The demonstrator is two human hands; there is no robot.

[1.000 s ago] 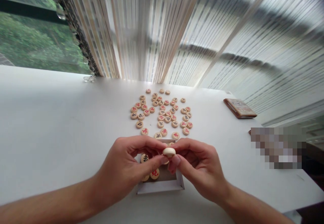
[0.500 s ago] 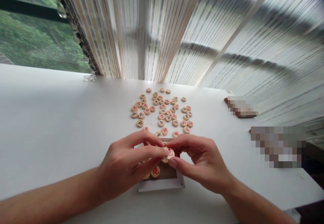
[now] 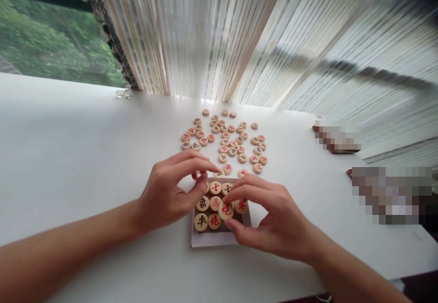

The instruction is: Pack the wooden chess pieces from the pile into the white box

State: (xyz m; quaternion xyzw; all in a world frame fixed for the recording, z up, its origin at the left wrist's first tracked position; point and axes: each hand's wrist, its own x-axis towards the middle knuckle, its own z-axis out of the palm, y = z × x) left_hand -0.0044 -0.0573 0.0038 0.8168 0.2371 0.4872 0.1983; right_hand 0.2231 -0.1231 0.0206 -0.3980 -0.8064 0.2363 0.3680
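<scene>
A shallow white cardboard box holds rows of round wooden Chinese chess pieces, such as one with a black character at its near left corner. Between thumb and fingers, my right hand pinches a red-character Chinese chess piece just above the box. My left hand hovers over the box's far left corner, thumb and index finger apart and holding nothing. Its index fingertip reaches a black-character piece lying beyond the box; whether they touch I cannot tell.
Many more loose chess pieces are scattered over the white table beyond the box. Two blurred-out objects, one farther and one nearer, lie at the right. A striped curtain hangs behind the table.
My left hand has let go of the red-character piece and moved away, up and left. My right hand keeps that piece, now lower over the box. The view has shifted slightly.
</scene>
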